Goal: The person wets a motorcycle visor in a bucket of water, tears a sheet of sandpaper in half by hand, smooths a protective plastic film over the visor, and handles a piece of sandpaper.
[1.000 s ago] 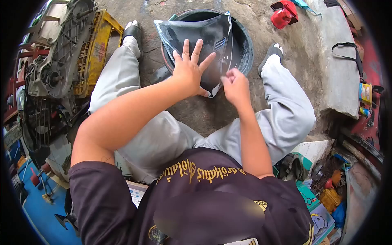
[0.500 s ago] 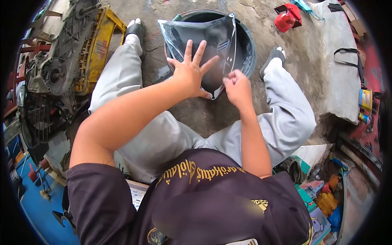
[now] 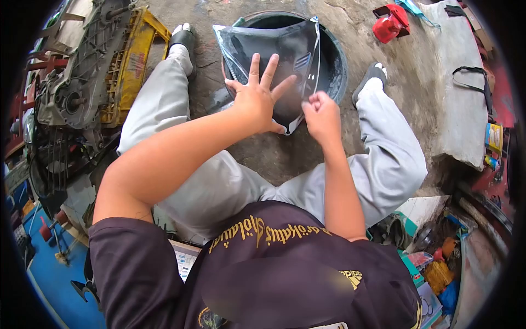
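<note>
Basin partly covered by dark panel, red part well apart, left hand open, splayed across panel, masking its lower area, right hand curled beside panel edge, grip indeterminable.

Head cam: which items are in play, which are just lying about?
Likely in play:
- dark panel, left hand spread on it, right hand by its edge
- tub beneath the panel

Apparently lying about:
- red part
- yellow crate
- metal casing
</note>
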### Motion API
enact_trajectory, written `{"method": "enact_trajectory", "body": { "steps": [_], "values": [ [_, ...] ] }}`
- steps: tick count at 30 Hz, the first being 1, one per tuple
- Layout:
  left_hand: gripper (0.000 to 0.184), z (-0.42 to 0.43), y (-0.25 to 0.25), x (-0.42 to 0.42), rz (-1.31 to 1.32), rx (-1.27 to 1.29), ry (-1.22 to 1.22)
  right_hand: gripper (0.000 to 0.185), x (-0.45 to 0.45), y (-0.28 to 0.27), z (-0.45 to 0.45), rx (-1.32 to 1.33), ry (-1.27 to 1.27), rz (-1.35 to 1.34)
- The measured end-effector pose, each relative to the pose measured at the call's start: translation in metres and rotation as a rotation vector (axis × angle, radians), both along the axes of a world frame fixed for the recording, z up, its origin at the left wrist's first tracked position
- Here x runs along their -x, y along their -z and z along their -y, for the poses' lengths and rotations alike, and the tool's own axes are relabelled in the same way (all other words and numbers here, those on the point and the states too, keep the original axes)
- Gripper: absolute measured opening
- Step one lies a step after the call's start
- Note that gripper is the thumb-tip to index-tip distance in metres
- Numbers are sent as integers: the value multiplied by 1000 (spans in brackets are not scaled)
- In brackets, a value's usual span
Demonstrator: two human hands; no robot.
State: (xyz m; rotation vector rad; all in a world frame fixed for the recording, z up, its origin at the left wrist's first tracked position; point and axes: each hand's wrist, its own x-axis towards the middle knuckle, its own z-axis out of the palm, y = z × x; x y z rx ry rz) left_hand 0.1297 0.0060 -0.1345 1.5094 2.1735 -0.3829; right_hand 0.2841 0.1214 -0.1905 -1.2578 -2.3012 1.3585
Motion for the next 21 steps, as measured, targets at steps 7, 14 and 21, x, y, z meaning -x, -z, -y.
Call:
{"method": "enact_trajectory", "body": {
  "steps": [7, 14, 21],
  "values": [
    [126, -3, 2, -1, -32, 14, -16, 17, -13, -11, 8, 163, 17, 101],
    [128, 5, 11, -3, -33, -69, 22, 14, -12, -2, 4, 77, 26, 31],
    [130, 5, 10, -2, -38, -79, 22, 14, 0, -8, 5, 108, 84, 25]
  ]
}}
